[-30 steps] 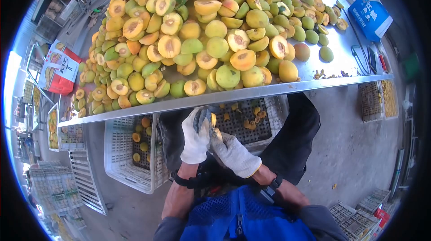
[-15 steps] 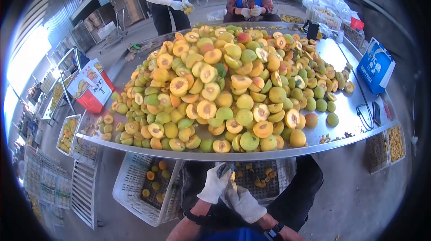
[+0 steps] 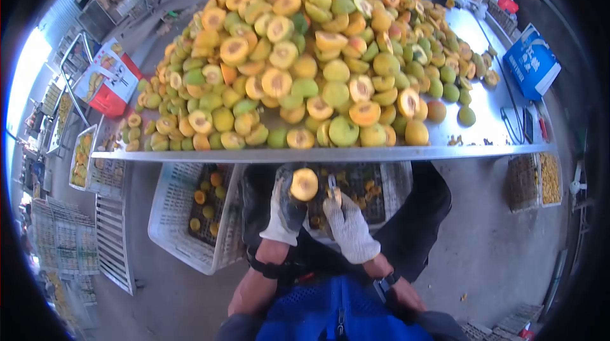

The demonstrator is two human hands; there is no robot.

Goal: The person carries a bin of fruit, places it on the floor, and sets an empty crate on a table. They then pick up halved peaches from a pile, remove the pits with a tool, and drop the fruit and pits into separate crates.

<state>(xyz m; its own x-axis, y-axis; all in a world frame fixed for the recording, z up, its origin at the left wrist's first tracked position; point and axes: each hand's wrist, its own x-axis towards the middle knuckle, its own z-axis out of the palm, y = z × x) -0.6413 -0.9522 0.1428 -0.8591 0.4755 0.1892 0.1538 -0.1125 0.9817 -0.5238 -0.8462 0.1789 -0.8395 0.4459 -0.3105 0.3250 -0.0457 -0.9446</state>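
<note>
At the far left I see a red and white bag near the left end of the tabletop, and below the tabletop's front edge stands a white crate with several whole or cut fruits inside. Then comes my gloved left hand, whose fingers are curled around a fruit piece; they press it at the side, and its round pale face is turned up toward me. The piece lies at the tips of these fingers, in front of the tabletop and lower than the big fruit pile. I judge that I am in the step of working on this one piece by hand, but I cannot tell if a stone is in it. Just to the right, with a gap between, my gloved right hand pinches a small metal tool, pointing away from me; it does not touch the fruit. In my opinion, the next move calls for a steady left hold and a careful tool tip. Under both hands is a dark-bottomed crate with yellow scraps. Farther right, a blue bag stands beside the tabletop.
</note>
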